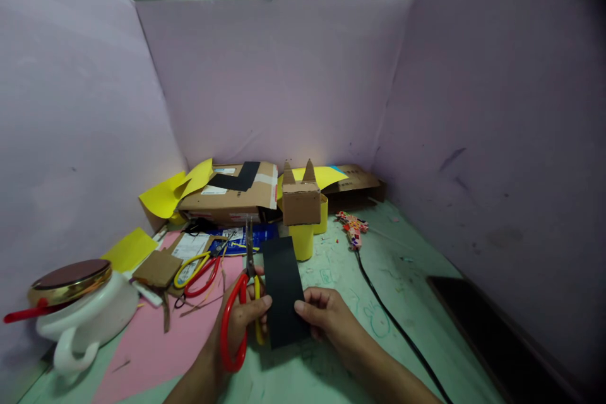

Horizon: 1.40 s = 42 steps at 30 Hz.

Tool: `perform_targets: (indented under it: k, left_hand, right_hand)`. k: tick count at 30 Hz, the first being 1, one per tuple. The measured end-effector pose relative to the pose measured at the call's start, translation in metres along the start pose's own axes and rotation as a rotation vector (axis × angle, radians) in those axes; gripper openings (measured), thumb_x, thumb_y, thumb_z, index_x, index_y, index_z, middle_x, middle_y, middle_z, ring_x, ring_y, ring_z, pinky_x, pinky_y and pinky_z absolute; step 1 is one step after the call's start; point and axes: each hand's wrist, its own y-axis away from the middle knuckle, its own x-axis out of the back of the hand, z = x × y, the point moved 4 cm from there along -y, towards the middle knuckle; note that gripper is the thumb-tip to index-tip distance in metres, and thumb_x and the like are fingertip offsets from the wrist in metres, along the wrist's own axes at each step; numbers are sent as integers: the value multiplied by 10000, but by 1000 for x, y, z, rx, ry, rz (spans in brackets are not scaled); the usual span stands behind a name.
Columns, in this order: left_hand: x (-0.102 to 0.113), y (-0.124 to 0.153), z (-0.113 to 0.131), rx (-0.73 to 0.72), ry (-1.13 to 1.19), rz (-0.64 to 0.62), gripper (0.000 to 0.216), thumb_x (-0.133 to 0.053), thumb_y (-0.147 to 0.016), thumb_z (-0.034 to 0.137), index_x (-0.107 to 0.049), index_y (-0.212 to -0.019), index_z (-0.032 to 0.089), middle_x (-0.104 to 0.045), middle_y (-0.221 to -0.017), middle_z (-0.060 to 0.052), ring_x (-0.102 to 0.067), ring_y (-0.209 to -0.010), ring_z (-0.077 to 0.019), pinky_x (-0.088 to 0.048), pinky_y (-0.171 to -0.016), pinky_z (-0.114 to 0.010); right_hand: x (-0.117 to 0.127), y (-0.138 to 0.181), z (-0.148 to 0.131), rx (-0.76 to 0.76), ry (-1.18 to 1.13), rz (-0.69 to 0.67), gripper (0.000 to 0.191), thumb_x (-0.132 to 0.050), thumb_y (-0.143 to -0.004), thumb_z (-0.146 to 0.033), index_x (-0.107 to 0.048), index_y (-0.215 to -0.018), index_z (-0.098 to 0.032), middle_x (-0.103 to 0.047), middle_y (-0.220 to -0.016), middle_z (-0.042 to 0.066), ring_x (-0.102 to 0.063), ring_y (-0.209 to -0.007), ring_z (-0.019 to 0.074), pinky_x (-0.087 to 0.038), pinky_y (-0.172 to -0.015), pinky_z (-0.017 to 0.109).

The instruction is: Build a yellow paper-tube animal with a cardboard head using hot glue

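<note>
A black paper rectangle [285, 284] is held upright between both my hands. My left hand [246, 314] pinches its left edge with the thumb and also holds scissors [228, 328] with one red and one yellow handle, blades pointing away from me. At the lower right edge of the paper, the thumb and fingers of my right hand [329, 314] are closed on it. Just beyond the paper stands a small cardboard box [302, 205] with two pointed ears, resting on yellow paper tubes [303, 243].
Pink paper [156, 347] lies at left beneath another pair of scissors [202, 274] and cardboard scraps [158, 267]. A white lidded mug [89, 312] stands far left. Behind are a carton [237, 196] and yellow sheets [163, 196]. A black cable [392, 312] runs along the right.
</note>
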Motion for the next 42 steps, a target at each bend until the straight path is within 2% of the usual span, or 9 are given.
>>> perform_targets:
  k: [4,13,25,34,37,42]
  left_hand:
    - [-2,2,3,-21,-46,-27,521,-731,-660,278,-445,-1092,218,-537,-674,74,-520,-498,-104,-465,-447,-250]
    - [0,1,-1,-53,-115,-37,518,-721,-642,274,-470,-1087,193,-540,-635,80,-510,-456,-94,-461,-403,-229]
    - [-4,4,3,-15,-103,-38,554,-716,-633,275,-452,-1109,171,-538,-606,87,-502,-453,-95,-449,-402,-226]
    - [-4,3,3,-8,-123,-22,594,-729,-611,295,-439,-1117,179,-532,-591,91,-504,-452,-101,-454,-409,-231]
    - [-3,2,1,-5,-121,-51,605,-727,-621,297,-425,-1133,183,-537,-595,85,-510,-465,-108,-457,-419,-236]
    - [1,1,-7,-18,-85,-87,573,-731,-650,284,-437,-1134,202,-551,-651,66,-513,-492,-102,-448,-442,-232]
  right_hand:
    - [2,3,-5,11,-17,54,525,-790,-525,-608,-504,-543,-169,-453,-410,-83,-346,-351,40,-209,-381,195]
    - [3,3,-6,1,-41,86,515,-804,-508,-591,-493,-519,-180,-442,-380,-84,-357,-339,51,-211,-381,204]
    - [2,4,-7,-14,-63,59,466,-811,-518,-524,-500,-509,-178,-462,-396,-67,-375,-341,56,-218,-390,213]
    - [3,2,-1,-21,-83,47,482,-831,-503,-537,-518,-521,-171,-476,-391,-64,-374,-331,50,-215,-368,199]
    - [3,2,-2,-10,-99,26,490,-835,-501,-544,-526,-526,-166,-479,-405,-63,-367,-340,46,-228,-371,198]
    - [0,6,-6,5,-120,-49,458,-844,-523,-514,-661,-653,-114,-572,-517,-16,-415,-416,56,-276,-424,197]
